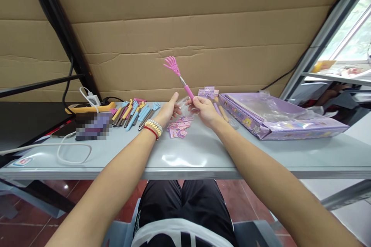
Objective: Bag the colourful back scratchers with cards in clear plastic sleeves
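Two bare hands meet over the middle of the table [220, 158], nearer its back edge than its front: the right hand [205, 109] grips one pink back scratcher [189, 92] by the handle, its single metal rod and claw-shaped head slanting up and leftward, clear of the tabletop; the left hand [168, 111] has its thumb raised and fingers loosely curled beside one clear plastic bag [182, 105], though I cannot tell whether it pinches it. Below the hands lie several overlapping pink cards [178, 126], too bunched to count. Toward the back edge, beyond the right hand, sits one cluster of purple cards [209, 91], also uncountable. Just beside the right hand are at least two more handles, one purple [216, 108] and one yellow [223, 113]. Toward the right end rests one purple box [307, 130] with clear plastic in it. Left of the left hand, a heap of blue, yellow and pink scratchers [132, 120] overlaps too much for an exact count. Near the back left corner stands one yellow power strip [108, 107] with one white plug [93, 98].
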A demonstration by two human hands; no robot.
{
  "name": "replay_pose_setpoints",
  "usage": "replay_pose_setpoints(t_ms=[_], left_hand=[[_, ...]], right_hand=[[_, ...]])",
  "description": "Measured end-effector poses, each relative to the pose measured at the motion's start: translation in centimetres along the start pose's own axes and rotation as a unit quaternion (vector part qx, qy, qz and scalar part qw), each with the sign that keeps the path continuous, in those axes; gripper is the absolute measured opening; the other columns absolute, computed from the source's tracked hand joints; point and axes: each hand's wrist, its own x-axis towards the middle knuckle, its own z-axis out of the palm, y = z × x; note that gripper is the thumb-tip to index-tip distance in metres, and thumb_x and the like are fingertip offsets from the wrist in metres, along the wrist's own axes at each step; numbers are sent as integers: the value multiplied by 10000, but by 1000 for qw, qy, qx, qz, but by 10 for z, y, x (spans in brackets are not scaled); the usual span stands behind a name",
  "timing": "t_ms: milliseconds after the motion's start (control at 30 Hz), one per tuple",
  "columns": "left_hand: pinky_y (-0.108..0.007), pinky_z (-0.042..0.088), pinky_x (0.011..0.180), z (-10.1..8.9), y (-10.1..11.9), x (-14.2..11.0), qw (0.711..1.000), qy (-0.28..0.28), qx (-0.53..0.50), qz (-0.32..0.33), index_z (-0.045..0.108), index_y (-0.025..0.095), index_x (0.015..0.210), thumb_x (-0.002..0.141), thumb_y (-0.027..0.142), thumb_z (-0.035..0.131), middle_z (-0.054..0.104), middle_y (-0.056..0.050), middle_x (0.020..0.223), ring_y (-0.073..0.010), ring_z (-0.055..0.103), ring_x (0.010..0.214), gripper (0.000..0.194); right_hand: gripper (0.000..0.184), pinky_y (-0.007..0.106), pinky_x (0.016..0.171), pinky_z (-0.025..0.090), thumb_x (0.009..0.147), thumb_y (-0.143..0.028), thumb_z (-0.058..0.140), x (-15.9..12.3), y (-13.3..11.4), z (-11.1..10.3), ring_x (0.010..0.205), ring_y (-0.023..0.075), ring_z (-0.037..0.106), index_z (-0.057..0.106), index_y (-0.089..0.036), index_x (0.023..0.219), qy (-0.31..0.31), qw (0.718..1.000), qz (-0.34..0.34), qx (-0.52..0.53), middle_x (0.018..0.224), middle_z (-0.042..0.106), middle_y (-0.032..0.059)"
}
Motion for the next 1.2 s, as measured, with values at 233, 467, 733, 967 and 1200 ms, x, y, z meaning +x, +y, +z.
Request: replay_pose_setpoints(t_ms=[233, 467, 733, 967, 1200], left_hand=[[-222, 391, 512, -3, 13, -7, 991, -31, -121, 38, 544, 185, 886, 698, 157, 634, 645, -7, 759, -99, 543, 563, 210], [-256, 455, 556, -4, 10, -5, 992, 17, -125, 5, 532, 169, 921, 652, 90, 670, 631, -3, 712, -117, 564, 578, 313], [-227, 468, 540, -5, 7, -1, 992, 62, -108, 32, 535, 176, 878, 694, 133, 692, 661, -15, 781, -113, 598, 608, 246], [-240, 509, 552, -4, 8, 2, 976, 134, -140, 94, 487, 178, 984, 759, 136, 615, 668, -18, 812, -127, 633, 636, 263], [-246, 506, 517, -2, 12, -5, 983, 36, -174, 47, 511, 182, 916, 718, 206, 669, 669, -31, 844, -147, 643, 662, 253]], right_hand=[[547, 228, 454, 381, 641, -675, 670, -1, 4, 3, 504, 98, 455, 458, -175, 571, -55, 996, 73, 3, 581, 513, 11], [438, 211, 435, 415, 648, -523, 730, 0, 5, 1, 515, 91, 492, 472, -170, 617, 12, 994, 63, -85, 601, 517, 6], [440, 227, 365, 471, 494, -113, 717, -5, 1, 2, 535, 126, 578, 321, -208, 662, 0, 992, 106, -72, 686, 600, 4], [411, 232, 410, 495, 556, -171, 714, -5, 3, 2, 593, 153, 618, 317, -207, 655, 1, 995, 72, -70, 660, 583, 9], [345, 227, 433, 486, 548, -144, 656, -4, 3, 2, 565, 116, 567, 331, -202, 647, 44, 994, 49, -86, 696, 589, 10]])
